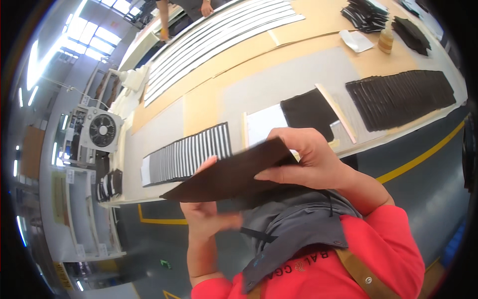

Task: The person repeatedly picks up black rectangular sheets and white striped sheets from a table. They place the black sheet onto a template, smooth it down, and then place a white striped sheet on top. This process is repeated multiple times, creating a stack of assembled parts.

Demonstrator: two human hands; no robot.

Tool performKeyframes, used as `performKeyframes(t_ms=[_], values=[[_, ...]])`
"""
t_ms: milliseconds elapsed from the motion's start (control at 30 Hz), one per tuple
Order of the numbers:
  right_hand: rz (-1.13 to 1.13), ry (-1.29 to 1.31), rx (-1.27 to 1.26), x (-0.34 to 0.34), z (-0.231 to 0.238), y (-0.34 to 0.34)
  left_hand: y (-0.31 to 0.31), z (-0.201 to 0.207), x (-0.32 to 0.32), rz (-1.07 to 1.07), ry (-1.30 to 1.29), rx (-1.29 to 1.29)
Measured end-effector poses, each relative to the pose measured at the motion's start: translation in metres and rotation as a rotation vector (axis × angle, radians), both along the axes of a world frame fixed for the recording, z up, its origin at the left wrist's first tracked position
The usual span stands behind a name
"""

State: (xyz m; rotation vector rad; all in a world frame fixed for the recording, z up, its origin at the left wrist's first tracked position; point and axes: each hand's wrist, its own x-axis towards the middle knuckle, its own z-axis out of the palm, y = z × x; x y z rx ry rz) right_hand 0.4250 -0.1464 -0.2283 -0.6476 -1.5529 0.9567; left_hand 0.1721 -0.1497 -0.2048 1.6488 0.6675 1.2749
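Observation:
A dark brown, leather-like sheet [231,172] is held up at a tilt in front of my body. My right hand [306,157] pinches its right end, thumb on the near face and fingers over the top edge. My left hand [200,214] holds the left part from behind; fingertips show above the sheet's edge, while the blurred thumb sticks out below. Most of the left fingers are hidden by the sheet. Just beyond, on the table, lie a black panel [306,112] and a white sheet [266,122] between narrow pale strips [338,112].
On the worktable [239,94], overlapped black-and-white pieces [186,152] lie left and overlapped dark pieces [401,97] right. Farther back are long white strips [209,45], a glue bottle [385,41] and dark stacks [365,15]. A fan [103,129] stands left; another person's hand [206,9] shows across the table.

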Motion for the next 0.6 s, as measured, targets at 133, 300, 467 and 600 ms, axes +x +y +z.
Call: performKeyframes(t_ms=[133,300,467,600], values=[[-0.262,-0.079,0.157,0.005,-0.001,-0.011,-0.001,-0.02,0.024,0.225,0.082,0.026],[-0.319,-0.102,0.244,0.012,-0.006,-0.017,0.002,-0.011,0.026,0.174,0.163,0.159],[-0.274,-0.078,0.279,0.02,-0.012,-0.015,0.006,-0.006,0.013,-0.014,0.08,-0.007],[-0.133,0.031,0.233,0.023,-0.008,-0.022,0.008,-0.009,0.025,-0.063,0.114,0.487]])
